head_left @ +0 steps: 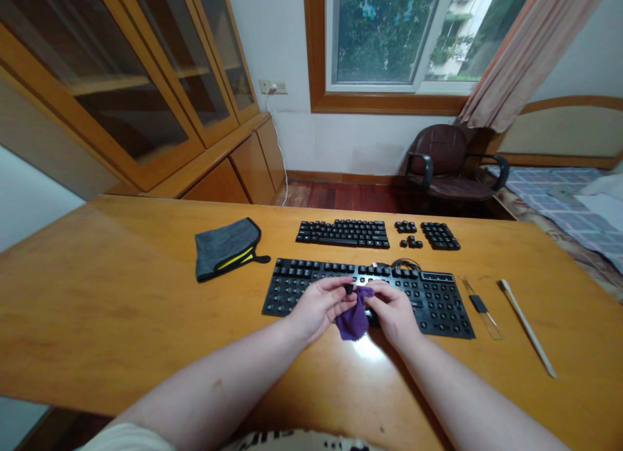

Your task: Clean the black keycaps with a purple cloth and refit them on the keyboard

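My left hand pinches a small black keycap between thumb and fingertips, just above a black keyboard base with most keys removed. My right hand is closed on a purple cloth, which touches the keycap and hangs down between both hands. The removed keycaps lie laid out in keyboard order farther back on the wooden table, with smaller groups to the right.
A folded grey cloth with yellow trim lies to the left of the keyboard. To the right lie a clear keycap puller and a long cream stick tool. Behind the table stand a brown armchair, wooden cabinets and a bed.
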Demonstrator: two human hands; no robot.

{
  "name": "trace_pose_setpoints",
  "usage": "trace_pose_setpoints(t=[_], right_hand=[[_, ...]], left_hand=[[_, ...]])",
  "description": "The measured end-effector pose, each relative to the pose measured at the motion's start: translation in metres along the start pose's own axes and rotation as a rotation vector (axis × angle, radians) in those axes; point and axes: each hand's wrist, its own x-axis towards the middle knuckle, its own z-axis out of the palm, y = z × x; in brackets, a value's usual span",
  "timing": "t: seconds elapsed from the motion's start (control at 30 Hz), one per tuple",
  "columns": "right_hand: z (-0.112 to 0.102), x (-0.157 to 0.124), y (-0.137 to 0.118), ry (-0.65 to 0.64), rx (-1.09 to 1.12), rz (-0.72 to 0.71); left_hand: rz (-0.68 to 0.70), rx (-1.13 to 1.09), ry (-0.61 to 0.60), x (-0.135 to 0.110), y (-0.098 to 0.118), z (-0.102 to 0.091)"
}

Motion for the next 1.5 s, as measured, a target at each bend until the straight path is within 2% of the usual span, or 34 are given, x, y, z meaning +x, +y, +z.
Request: trace_pose_setpoints(t=[0.17, 0.27, 0.37, 0.5, 0.57, 0.67, 0.83, 1.07, 1.23, 1.37, 1.5], right_hand=[[-0.001, 0.0, 0.0, -0.003, -0.004, -0.015], [-0.001, 0.0, 0.001, -0.005, 0.01, 0.011], [-0.001, 0.0, 0.003, -0.005, 0.019, 0.035], [0.0, 0.0, 0.002, -0.002, 0.019, 0.035], [0.0, 0.0, 0.0, -0.003, 0.019, 0.034], [0.002, 0.0, -0.003, 0.005, 0.025, 0.045], [0.003, 0.0, -0.006, 0.01, 0.047, 0.057], [0.003, 0.0, -0.005, 0.015, 0.054, 0.052], [0.002, 0.0, -0.003, 0.004, 0.03, 0.051], [0.002, 0.0, -0.002, 0.013, 0.024, 0.052], [0.002, -0.001, -0.003, 0.013, 0.012, 0.055]], left_hand=[[-0.061, -0.081, -0.055, -0.001, -0.002, 0.001], [-0.05, 0.045, -0.045, 0.0, 0.014, 0.001], [0.047, 0.422, -0.054, 0.004, 0.044, -0.01], [0.42, 1.242, 0.018, 0.014, 0.079, -0.035], [0.521, 1.493, -0.046, 0.019, 0.084, -0.046], [0.564, 1.674, -0.155, 0.024, 0.079, -0.053], [0.603, 1.777, -0.183, 0.023, 0.072, -0.053], [0.616, 1.674, -0.05, 0.025, 0.077, -0.054], [0.639, 1.704, -0.01, 0.032, 0.075, -0.062], [0.669, 1.724, -0.015, 0.036, 0.073, -0.067], [0.712, 1.767, -0.084, 0.036, 0.073, -0.068]])
